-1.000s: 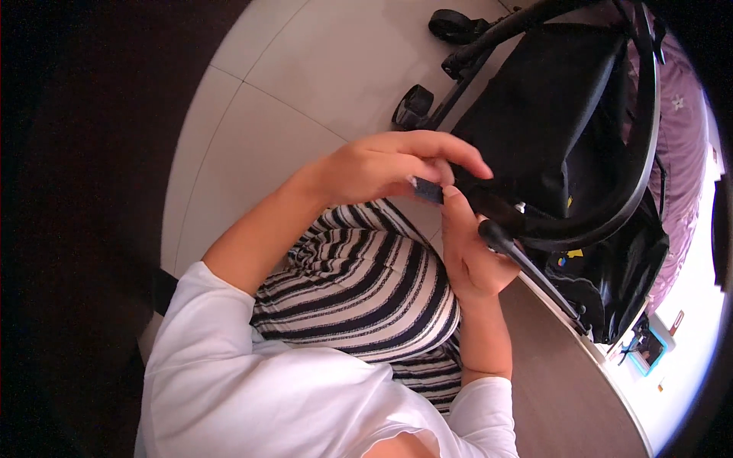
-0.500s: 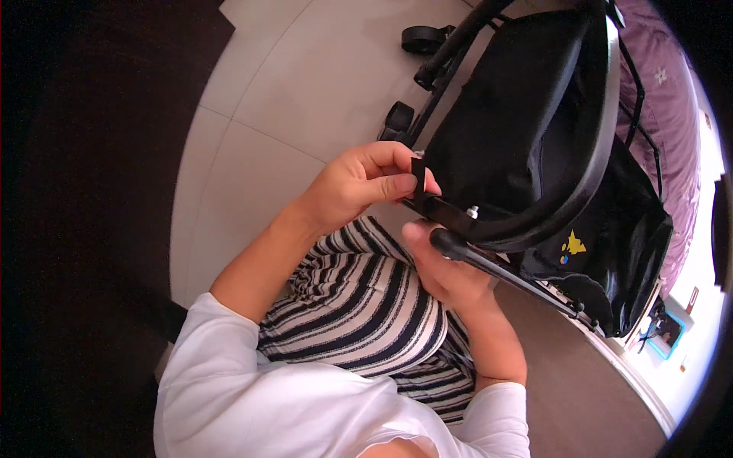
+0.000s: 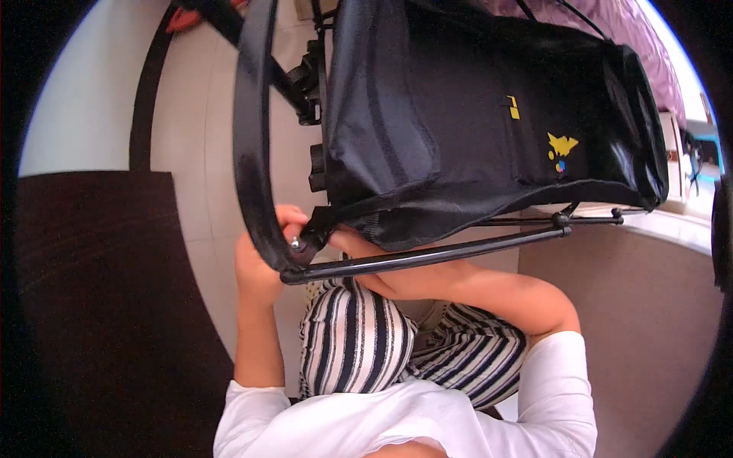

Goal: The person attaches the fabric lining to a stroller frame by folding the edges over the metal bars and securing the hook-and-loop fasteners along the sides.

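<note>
A black stroller frame (image 3: 427, 261) with a black fabric seat (image 3: 466, 130) is tilted in front of me. My left hand (image 3: 261, 263) is behind the curved black bar (image 3: 252, 145), near its lower corner. Its fingers are curled on a short black strap (image 3: 319, 223) at the edge of the fabric. A small shiny metal fitting (image 3: 295, 242) shows by those fingers. My right hand (image 3: 359, 252) reaches under the straight tube from the right, its thumb side against the same strap. The tube and the fabric cover most of its fingers.
Black stroller wheels (image 3: 317, 168) show beyond the frame over the tiled floor (image 3: 210, 198). A dark brown panel (image 3: 99, 290) stands at my left. Purple cloth (image 3: 649, 46) lies at the far right, and a brown surface (image 3: 626, 320) is at lower right.
The stroller has turned, so its curved bar now lies on the left and its printed fabric faces me. My hands have shifted left, and my right hand has reached under the tube to the strap.
</note>
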### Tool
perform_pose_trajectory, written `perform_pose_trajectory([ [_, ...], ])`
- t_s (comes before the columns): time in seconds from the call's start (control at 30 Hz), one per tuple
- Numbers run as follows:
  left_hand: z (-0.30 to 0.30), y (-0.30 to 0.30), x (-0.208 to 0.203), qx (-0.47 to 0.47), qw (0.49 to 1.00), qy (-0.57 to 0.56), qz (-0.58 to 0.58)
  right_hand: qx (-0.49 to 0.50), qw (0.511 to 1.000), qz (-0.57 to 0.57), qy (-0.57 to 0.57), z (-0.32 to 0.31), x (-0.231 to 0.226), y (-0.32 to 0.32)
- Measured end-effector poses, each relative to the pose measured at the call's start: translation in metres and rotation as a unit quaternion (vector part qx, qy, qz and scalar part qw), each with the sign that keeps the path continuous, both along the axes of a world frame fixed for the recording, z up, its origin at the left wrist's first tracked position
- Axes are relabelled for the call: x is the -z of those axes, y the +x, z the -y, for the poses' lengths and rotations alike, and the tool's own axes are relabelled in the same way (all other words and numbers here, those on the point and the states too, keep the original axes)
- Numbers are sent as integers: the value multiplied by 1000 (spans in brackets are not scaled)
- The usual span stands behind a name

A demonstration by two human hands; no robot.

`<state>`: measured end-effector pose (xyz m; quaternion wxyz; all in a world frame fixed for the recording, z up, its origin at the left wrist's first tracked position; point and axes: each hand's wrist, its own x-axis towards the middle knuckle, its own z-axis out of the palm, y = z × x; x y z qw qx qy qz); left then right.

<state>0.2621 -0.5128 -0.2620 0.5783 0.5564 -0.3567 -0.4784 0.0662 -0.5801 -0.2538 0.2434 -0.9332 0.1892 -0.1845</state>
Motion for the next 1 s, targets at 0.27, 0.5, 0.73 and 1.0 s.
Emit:
perform_pose_trajectory([
  [0.27, 0, 22, -17, 161, 981, -70, 85, -212, 961, -126, 125, 12, -84, -43],
  [0.5, 33, 52, -94, -100, 962, -139, 211, -68, 962, -61, 256, 92, -154, -41],
  [0.73, 80, 4, -137, 27, 876, -263, 403, 287, 838, -186, 426, 210, 0, 1],
  [1.0, 72, 1, -124, 64, 914, -231, 326, 279, 828, 212, 437, 188, -45, 20],
])
